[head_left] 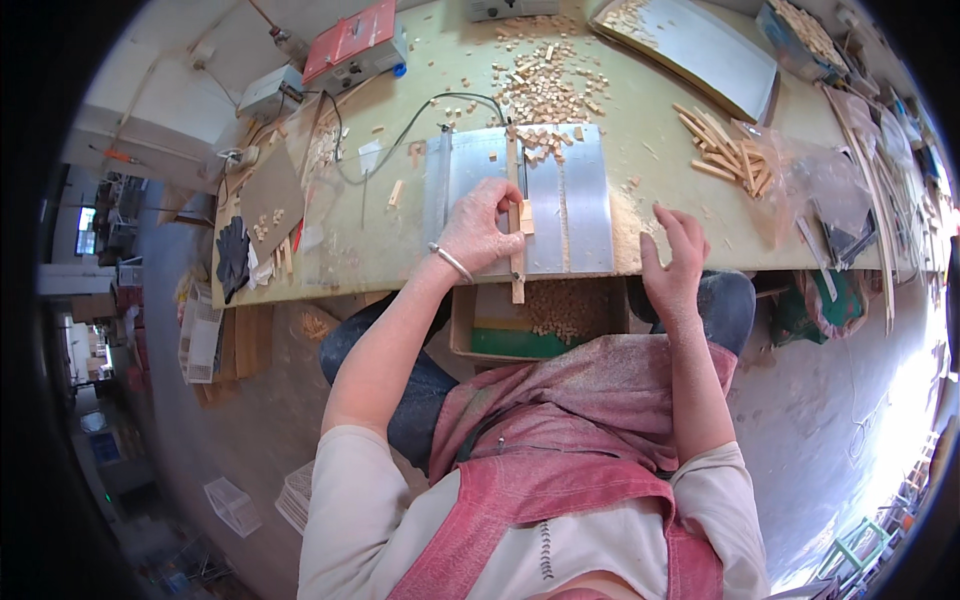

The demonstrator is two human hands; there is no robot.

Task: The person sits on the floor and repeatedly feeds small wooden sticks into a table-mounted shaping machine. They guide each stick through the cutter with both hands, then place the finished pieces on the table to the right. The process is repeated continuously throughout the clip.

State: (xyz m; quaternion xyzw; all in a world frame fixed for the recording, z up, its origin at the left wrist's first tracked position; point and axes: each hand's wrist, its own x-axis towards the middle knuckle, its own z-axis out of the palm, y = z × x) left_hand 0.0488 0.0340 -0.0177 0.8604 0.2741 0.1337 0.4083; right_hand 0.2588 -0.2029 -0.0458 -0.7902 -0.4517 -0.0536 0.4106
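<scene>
My left hand, a bangle at its wrist, is curled over a flat metal plate at the table's near edge. Its thumb and forefinger are bent round a narrow upright wooden strip that crosses the plate. Against the strip's right side, by the fingertips, sits a small pale wood block. My right hand is raised to the right of the plate, over the table edge, with thumb and fingers apart and nothing in them. Sawdust lies between the plate and this hand.
Many small wood cubes are heaped beyond the plate. Wooden sticks lie to the right, near a large pale board. A red box, a black cable and dark gloves are leftward. Below the edge is a box of wood pieces.
</scene>
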